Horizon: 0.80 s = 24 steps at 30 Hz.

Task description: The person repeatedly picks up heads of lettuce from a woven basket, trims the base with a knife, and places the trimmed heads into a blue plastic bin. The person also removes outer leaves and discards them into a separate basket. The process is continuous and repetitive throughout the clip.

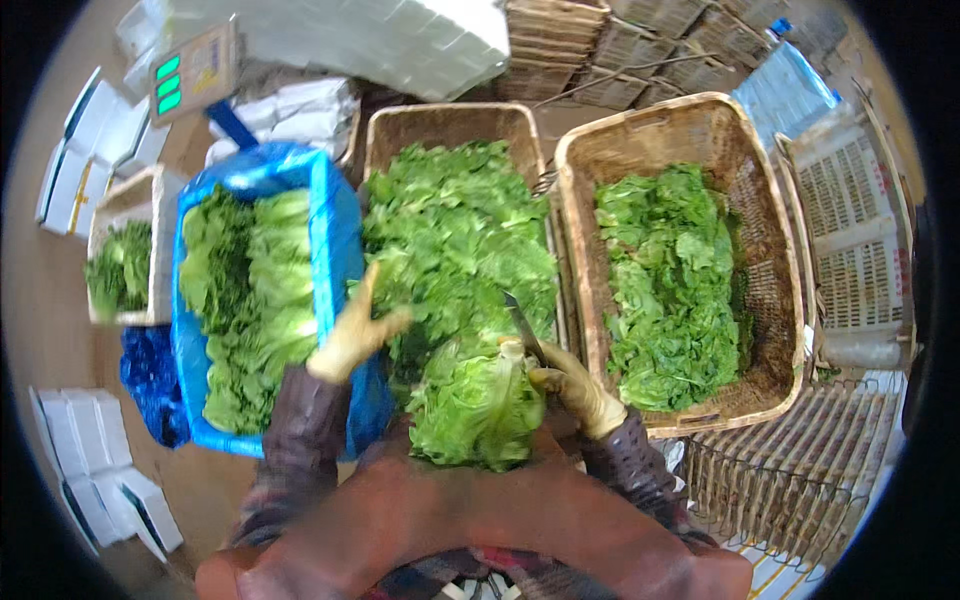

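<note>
A head of leafy lettuce (480,405) lies close against the apron, its cut stem end pointing away from me. My right hand (574,382), in a pale yellow glove, grips a knife (523,324) just right of that stem, the blade pointing up and to the left. My left hand (360,326), gloved alike, has its fingers spread with nothing between them, over the edge between the blue-lined box and the middle crate. Loose green lettuce (465,225) fills the middle crate (454,112). Rows of lettuce heads (281,285) lie in the blue-lined box (322,247).
At the right, a brown plastic crate (581,300) holds more lettuce. A scale display (195,71) stands upper left, and a small white foam box (161,247) with greens is at the left. Stacked crates (855,255) and foam boxes (86,427) stand around.
</note>
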Motion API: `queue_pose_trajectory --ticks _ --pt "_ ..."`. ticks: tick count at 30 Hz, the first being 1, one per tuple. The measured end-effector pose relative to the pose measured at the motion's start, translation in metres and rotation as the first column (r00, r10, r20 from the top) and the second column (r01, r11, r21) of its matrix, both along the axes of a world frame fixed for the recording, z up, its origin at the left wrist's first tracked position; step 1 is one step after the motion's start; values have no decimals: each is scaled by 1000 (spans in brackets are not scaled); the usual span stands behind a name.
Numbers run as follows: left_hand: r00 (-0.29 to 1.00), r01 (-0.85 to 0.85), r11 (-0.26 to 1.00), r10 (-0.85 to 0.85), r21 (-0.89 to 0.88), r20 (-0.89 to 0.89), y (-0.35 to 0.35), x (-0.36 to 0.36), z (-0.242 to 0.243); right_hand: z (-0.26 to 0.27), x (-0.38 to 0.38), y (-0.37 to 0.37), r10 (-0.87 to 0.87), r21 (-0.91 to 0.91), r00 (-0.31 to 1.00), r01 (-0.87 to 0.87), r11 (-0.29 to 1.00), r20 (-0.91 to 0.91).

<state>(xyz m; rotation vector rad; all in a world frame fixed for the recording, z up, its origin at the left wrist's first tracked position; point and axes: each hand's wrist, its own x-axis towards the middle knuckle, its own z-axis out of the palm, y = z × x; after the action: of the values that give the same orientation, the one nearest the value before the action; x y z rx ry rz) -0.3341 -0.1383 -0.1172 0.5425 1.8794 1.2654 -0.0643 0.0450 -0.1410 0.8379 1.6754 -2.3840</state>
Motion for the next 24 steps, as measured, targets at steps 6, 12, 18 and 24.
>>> queue_pose_trajectory --ticks 6,12,18,24 --pt "755 346 918 -394 192 525 52 70 -23 11 -3 78 -39 102 999 36 994 31" --pt "645 300 839 -529 454 551 29 -6 -73 30 -25 191 -31 920 919 -393 11 393" --pt "723 7 956 -207 292 659 3 52 -83 -15 -78 85 59 24 959 -54 998 -279" --pt "614 -398 617 -371 679 697 -58 51 -74 31 -172 -8 228 232 938 -169 958 -260"
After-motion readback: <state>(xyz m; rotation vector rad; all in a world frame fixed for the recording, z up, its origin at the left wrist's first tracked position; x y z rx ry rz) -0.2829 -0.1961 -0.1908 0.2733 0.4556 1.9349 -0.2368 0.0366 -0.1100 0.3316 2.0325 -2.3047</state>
